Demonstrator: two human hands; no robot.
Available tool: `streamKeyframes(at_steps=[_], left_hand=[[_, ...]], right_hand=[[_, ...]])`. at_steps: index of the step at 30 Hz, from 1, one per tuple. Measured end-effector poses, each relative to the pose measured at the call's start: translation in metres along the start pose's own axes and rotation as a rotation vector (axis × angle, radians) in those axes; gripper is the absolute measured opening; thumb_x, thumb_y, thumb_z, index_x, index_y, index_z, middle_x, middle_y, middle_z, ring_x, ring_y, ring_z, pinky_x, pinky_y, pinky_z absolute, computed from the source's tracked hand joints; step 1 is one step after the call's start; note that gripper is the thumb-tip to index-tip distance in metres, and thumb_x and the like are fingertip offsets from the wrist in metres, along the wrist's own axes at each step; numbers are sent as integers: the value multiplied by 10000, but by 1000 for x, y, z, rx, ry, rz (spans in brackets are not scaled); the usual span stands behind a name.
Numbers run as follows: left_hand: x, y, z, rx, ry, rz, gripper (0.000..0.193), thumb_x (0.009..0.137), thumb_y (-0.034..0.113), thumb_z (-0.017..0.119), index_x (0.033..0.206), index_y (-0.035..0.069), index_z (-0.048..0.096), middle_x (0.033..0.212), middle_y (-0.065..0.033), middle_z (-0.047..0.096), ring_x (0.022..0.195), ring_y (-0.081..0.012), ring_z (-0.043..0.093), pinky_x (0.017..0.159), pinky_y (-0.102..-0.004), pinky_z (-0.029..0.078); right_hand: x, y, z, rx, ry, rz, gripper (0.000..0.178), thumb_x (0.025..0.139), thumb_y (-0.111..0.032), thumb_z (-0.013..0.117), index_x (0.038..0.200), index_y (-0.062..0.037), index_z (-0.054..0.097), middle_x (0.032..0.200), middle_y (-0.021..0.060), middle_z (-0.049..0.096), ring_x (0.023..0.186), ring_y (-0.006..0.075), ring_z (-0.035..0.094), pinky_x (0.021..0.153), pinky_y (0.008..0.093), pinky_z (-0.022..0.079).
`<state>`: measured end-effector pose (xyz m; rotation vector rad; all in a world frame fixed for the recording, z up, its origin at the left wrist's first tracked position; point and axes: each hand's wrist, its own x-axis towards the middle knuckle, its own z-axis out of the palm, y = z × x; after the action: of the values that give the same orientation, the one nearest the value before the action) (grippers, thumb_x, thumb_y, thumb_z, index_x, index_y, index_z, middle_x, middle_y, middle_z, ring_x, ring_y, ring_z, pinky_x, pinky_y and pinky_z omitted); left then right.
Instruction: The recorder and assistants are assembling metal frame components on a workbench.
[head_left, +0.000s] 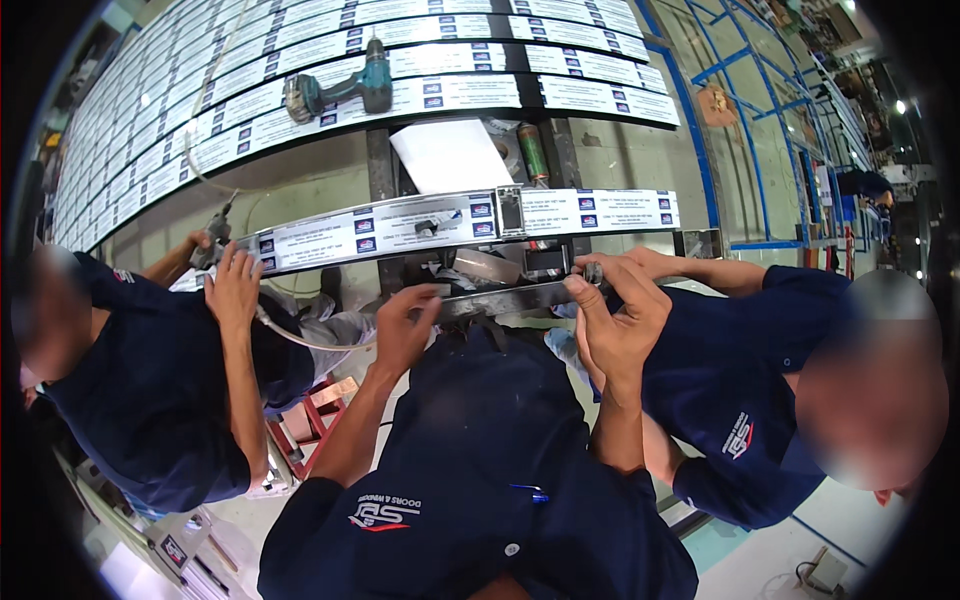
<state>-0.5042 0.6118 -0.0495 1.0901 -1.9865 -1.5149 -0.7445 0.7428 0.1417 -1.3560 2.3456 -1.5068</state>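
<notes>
My right hand (622, 315) pinches a small dark metal piece (592, 272) between thumb and fingers, just above the near metal edge of the bench. At the other end of that edge, my left hand (405, 325) has its fingers bent together; a small greyish bit shows at their tips, too unclear to name. Beyond both hands lies a long profile (330, 236) covered in white printed film. A small metal fitting (432, 227) rests on it. Across it sits a dark rectangular metal piece (510, 210).
Left, a co-worker's hand (233, 285) rests by the profile's end, near a tool with a hose (215, 235). Another co-worker (740, 370) reaches in from the right. A teal cordless drill (345, 88) lies on film-covered profiles; a spray can (533, 152) and white sheet (450, 155) are nearer.
</notes>
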Motion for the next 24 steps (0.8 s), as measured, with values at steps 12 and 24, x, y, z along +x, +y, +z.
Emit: streamKeyframes(at_steps=[12, 24], left_hand=[[75, 181, 22, -236, -273, 693, 349, 863, 113, 904, 1192, 53, 803, 1063, -92, 733, 929, -223, 717, 806, -350, 575], [81, 162, 47, -386, -96, 472, 219, 1009, 159, 793, 1141, -10, 753, 1066, -93, 740, 912, -163, 686, 806, -307, 547]], right_hand=[[1, 7, 5, 45, -67, -72, 223, 878, -59, 854, 1074, 22, 784, 980, 166, 776, 839, 326, 738, 773, 367, 576], [-1, 14, 15, 97, -108, 118, 310, 954, -110, 823, 1230, 18, 766, 1038, 147, 756, 932, 261, 728, 851, 322, 558]])
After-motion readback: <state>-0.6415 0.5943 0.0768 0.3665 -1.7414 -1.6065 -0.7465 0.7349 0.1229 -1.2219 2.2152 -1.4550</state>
